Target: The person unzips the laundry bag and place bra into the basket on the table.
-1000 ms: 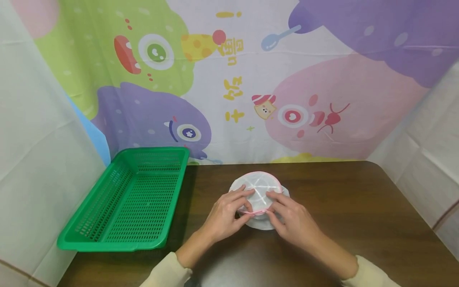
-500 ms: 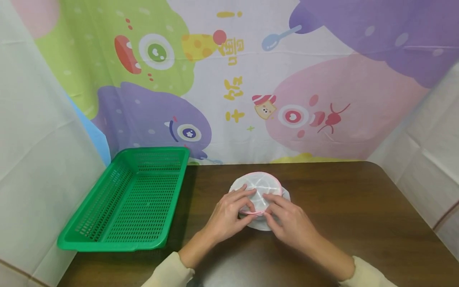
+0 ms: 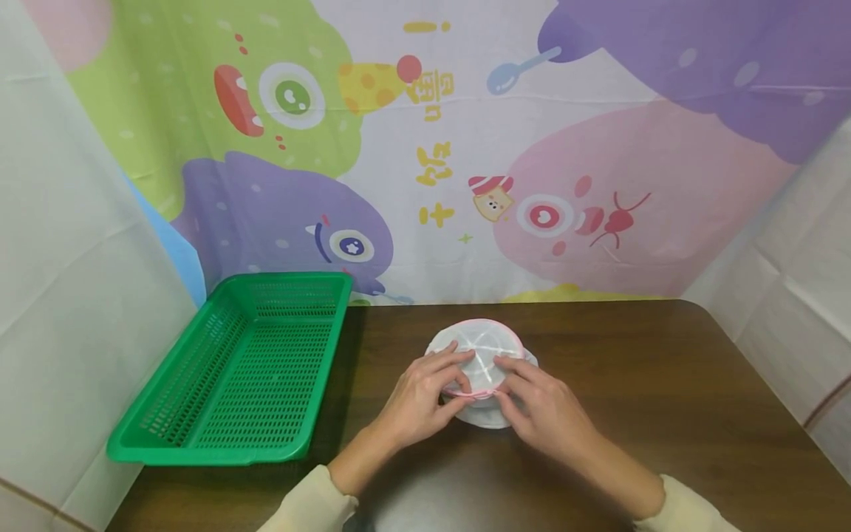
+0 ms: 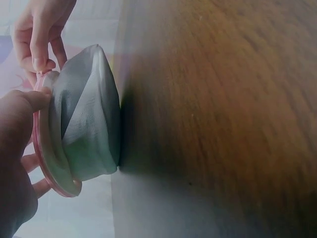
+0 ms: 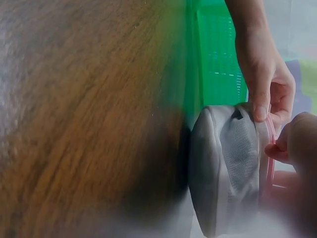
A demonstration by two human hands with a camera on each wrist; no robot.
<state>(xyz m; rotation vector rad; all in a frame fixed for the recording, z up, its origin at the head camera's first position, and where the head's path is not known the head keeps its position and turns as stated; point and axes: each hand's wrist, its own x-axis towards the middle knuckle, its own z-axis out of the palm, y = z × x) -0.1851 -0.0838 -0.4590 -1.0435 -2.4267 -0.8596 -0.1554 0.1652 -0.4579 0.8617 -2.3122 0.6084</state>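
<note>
A round white mesh laundry bag (image 3: 480,356) with a pink zipper edge stands on the table, its flat top crossed by pale bands. My left hand (image 3: 419,395) pinches the pink edge at the near side, thumb below and fingers on the top panel. Close beside it, my right hand (image 3: 545,410) pinches the same edge between thumb and finger; the zipper pull itself is too small to make out. In the left wrist view the soft side wall of the bag (image 4: 86,119) sags in folds. The right wrist view also shows the bag (image 5: 230,163) resting on its wider base.
A green plastic basket (image 3: 312,414) with slotted walls stands at the left of the brown wooden table (image 3: 638,384). Behind the table hangs a cartoon-printed cloth (image 3: 439,266). Pale cloth walls (image 3: 66,244) close off both sides.
My right hand has shifted slightly left along the pink edge and then back right. The left hand and the bag have hardly moved.
</note>
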